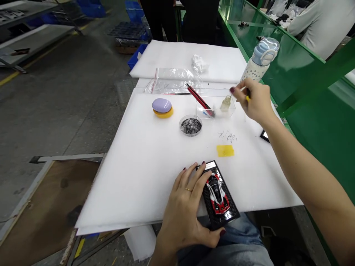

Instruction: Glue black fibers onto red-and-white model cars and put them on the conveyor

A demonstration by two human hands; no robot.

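Item 1. Left hand (184, 210), nearest the lens: fingers spread and almost straight over the left edge of a black display base (232, 215), thumb hooked round its near corner. A loose, steadying hold.
Item 2. Red, white and black model car (217, 192), mounted on that base at the front edge of the white foam sheet (138, 166), just above the person's lap.
Item 3. Yellow square (225, 150), then loose black slivers (227, 136) lying on the foam.
Item 4. Round dish of black slivers (190, 125); purple and yellow puff (162, 108) to its left.
Item 5. Right hand (256, 101), pinched closed on a thin stick (237, 89), tip at the mouth of a small glass bottle (226, 102) standing in a clear tray (202, 112) beside red and black tweezers (198, 98).
Item 6. Plastic bag (172, 81), crumpled tissue (200, 63), spotted water bottle (260, 61), green bench (305, 111).

Risks, as judged: the base overhung the foam's edge, so a slackened grip could let it tip off; a sideways nudge of the stick could topple the light bottle.

Writing: none legible.
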